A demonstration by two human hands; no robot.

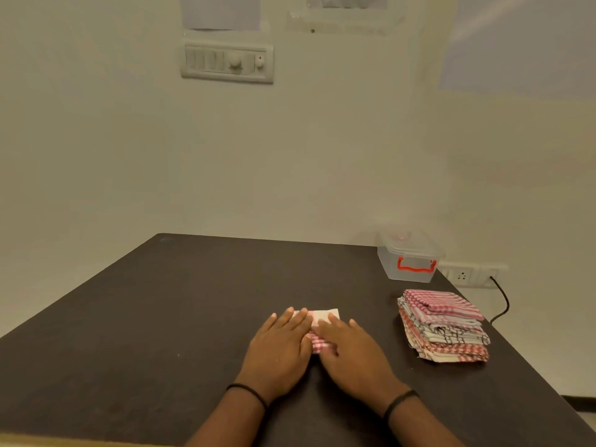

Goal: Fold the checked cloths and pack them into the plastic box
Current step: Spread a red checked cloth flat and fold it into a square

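A small folded red-and-white checked cloth [320,330] lies on the dark table [161,317], near its middle. My left hand [279,346] and my right hand [350,353] lie flat on it side by side, fingers straight, covering most of it. A stack of several folded checked cloths [443,329] sits to the right. Behind the stack, at the table's far right corner, stands the clear plastic box [409,261] with its lid on and a red latch.
The table's far edge meets a pale wall. A wall socket [464,275] with a black cable [501,301] sits just past the right edge. A switch panel [227,62] hangs high on the wall.
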